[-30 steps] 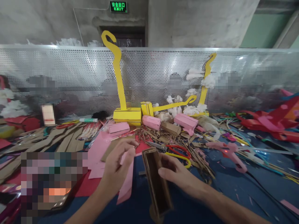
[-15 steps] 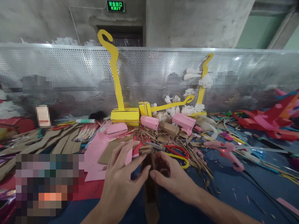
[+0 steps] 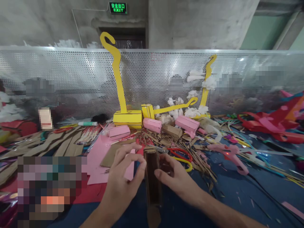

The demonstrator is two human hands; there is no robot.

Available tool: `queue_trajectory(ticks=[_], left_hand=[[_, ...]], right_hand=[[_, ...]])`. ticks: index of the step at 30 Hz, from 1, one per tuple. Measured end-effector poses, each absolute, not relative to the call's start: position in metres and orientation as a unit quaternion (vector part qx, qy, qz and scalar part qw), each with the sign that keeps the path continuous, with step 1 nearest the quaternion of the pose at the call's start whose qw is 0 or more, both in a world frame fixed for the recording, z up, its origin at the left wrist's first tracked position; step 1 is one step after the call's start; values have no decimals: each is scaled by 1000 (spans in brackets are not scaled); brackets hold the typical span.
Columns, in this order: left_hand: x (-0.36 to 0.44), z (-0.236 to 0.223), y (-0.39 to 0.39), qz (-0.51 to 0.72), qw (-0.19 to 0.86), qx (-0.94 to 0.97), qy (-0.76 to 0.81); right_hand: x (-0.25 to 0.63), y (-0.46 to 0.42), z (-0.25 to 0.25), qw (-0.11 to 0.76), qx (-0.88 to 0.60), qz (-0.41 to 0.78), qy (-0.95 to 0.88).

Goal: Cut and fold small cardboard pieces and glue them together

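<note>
A narrow brown cardboard box (image 3: 153,182) with an open hollow top stands between my hands, its long side pointing away from me. My right hand (image 3: 173,172) grips the box's right wall, thumb on the upper edge and fingers curled along the outside. Thumb and forefinger of my left hand (image 3: 125,174) come together at the box's far left edge; the other fingers are bent above. A cardboard flap (image 3: 154,217) sticks out at the near end. Scissors (image 3: 182,158) with red and yellow handles lie just behind my right hand.
A pink glue gun (image 3: 231,155) with a glowing light and black cord lies to the right. Pink paper (image 3: 97,164) and cardboard strips (image 3: 57,139) lie left. Yellow long-necked paper shapes (image 3: 120,85), pink blocks (image 3: 152,125) and cardboard scraps line the back, before a perforated metal screen (image 3: 152,72).
My left hand came in from the left, reached its thumb over the box's opening, then drew back to the left edge. The box has turned straighter, my right hand staying on its right side.
</note>
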State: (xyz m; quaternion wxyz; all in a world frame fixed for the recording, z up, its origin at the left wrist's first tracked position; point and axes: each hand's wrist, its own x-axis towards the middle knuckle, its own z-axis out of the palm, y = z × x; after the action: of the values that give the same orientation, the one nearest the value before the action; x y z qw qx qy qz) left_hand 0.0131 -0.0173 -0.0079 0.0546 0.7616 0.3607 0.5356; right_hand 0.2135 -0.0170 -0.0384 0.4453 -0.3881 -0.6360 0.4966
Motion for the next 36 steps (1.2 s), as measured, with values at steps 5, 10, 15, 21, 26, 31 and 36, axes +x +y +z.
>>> queue_trajectory(ticks=[5, 10, 15, 21, 26, 31, 36], left_hand=[[5, -8, -4, 644, 287, 602, 375], [-1, -7, 11, 689, 416, 504, 313], [-3, -11, 15, 664, 350, 519, 409], [3, -11, -1, 450, 204, 741, 455], [14, -21, -9, 250, 62, 857, 446], [12, -26, -3, 246, 25, 889, 385], [9, -24, -2, 245, 52, 888, 386]], right_hand=[[217, -9, -44, 496, -397, 503, -587], [218, -5, -36, 537, -416, 530, -507], [222, -1, -30, 579, -432, 522, -453], [222, -6, -27, 566, -394, 507, -517], [219, -8, -32, 569, -363, 520, -523], [222, -2, -38, 545, -350, 564, -512], [219, -3, -38, 536, -372, 587, -479]])
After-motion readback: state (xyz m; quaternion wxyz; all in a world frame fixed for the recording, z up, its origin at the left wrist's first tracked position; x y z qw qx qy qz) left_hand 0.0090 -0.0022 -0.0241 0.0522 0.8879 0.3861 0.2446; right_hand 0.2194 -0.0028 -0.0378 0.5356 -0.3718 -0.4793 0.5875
